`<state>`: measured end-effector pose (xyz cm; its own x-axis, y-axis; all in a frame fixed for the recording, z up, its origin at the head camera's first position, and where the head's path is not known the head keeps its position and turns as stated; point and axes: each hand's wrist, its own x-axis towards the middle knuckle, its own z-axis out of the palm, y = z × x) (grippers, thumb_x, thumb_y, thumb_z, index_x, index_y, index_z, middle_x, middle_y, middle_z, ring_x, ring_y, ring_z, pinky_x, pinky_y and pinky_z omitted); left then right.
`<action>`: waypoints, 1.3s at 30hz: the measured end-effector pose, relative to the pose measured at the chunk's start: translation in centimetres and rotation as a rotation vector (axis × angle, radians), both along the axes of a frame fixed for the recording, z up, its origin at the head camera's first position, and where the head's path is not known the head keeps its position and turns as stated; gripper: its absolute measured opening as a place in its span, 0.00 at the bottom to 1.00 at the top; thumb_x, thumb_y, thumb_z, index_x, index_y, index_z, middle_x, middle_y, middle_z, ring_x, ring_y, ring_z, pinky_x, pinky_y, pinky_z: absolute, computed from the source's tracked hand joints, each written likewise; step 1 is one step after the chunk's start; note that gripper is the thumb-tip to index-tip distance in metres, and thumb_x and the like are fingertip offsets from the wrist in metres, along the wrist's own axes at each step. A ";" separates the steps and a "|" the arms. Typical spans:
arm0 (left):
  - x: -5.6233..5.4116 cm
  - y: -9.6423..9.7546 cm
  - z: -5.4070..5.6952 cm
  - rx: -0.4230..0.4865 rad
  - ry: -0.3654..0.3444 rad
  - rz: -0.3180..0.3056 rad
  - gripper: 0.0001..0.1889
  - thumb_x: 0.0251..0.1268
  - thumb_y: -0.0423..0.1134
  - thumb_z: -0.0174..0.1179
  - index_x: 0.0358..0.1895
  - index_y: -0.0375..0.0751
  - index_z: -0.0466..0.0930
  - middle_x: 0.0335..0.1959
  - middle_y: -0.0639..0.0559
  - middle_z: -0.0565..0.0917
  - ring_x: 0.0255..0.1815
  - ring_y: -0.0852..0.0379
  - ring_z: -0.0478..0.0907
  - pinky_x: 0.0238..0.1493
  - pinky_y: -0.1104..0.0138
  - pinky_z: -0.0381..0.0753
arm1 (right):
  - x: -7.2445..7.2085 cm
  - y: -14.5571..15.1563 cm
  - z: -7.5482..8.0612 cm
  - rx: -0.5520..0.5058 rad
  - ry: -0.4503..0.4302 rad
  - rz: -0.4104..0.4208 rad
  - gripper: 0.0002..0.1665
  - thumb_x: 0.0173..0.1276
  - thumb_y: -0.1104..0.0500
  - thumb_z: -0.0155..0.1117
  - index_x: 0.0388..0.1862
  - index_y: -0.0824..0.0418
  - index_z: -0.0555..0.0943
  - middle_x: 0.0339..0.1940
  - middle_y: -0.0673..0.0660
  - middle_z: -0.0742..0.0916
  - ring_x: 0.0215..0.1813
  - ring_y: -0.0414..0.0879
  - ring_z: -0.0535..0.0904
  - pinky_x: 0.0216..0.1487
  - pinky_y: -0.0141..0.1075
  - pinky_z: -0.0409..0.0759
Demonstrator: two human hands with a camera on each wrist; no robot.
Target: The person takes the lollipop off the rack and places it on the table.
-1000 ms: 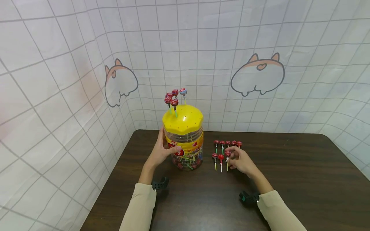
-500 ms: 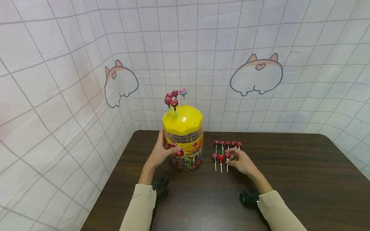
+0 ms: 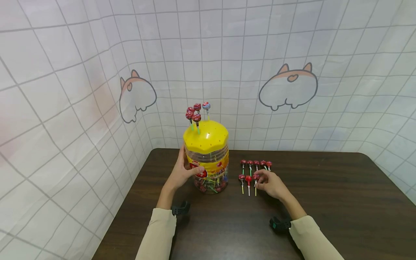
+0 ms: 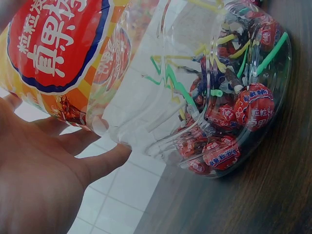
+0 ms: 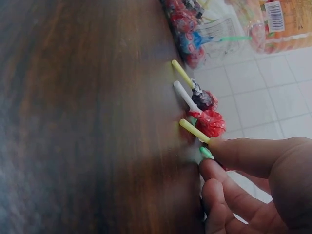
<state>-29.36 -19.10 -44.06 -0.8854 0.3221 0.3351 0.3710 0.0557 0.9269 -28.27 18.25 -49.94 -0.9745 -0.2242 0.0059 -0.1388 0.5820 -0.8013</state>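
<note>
A clear plastic candy jar with a yellow lid stands upright on the table, part-filled with wrapped lollipops. My left hand holds it from the left side, thumb across the label and fingers partly hidden behind. Several lollipops stick up from holes toward the lid's left and back. To the right of the jar, lollipops lie in two rows. At the right end of the front row, my right hand pinches a yellow-stick lollipop between thumb and fingers; its head is mostly hidden in the right wrist view.
Beside the pinched one lie a red lollipop with a white stick and a dark-red one with a yellow stick. The back row holds several more. A white gridded cloth hangs behind the dark wooden table.
The head view has shifted slightly, so everything sits a little lower in it. Both hands stay in nearly the same places, on the jar and on the lollipop.
</note>
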 end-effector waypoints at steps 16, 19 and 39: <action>0.0 0.0 0.0 -0.007 0.005 0.008 0.55 0.63 0.45 0.73 0.81 0.76 0.39 0.75 0.49 0.65 0.71 0.44 0.71 0.66 0.44 0.78 | 0.0 -0.1 0.1 0.039 -0.020 -0.036 0.22 0.67 0.63 0.71 0.60 0.63 0.79 0.37 0.56 0.83 0.33 0.47 0.75 0.35 0.38 0.72; 0.0 0.0 0.0 -0.009 0.006 0.010 0.55 0.63 0.46 0.73 0.81 0.75 0.39 0.74 0.49 0.65 0.70 0.44 0.71 0.66 0.44 0.78 | 0.0 -0.1 0.2 0.038 -0.021 -0.039 0.22 0.67 0.63 0.71 0.59 0.63 0.79 0.37 0.56 0.83 0.33 0.46 0.75 0.35 0.38 0.72; 0.0 0.1 0.2 -0.009 0.007 0.009 0.55 0.63 0.44 0.73 0.81 0.75 0.39 0.75 0.49 0.65 0.71 0.44 0.70 0.67 0.44 0.77 | 0.6 2.4 4.4 -0.224 -0.021 0.157 0.30 0.73 0.60 0.66 0.69 0.69 0.70 0.44 0.62 0.85 0.42 0.47 0.82 0.44 0.39 0.82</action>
<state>-29.31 -19.03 -43.90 -0.8858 0.3176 0.3383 0.3769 0.0673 0.9238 -27.67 20.65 -45.50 -0.9282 -0.3683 0.0529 -0.1957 0.3625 -0.9112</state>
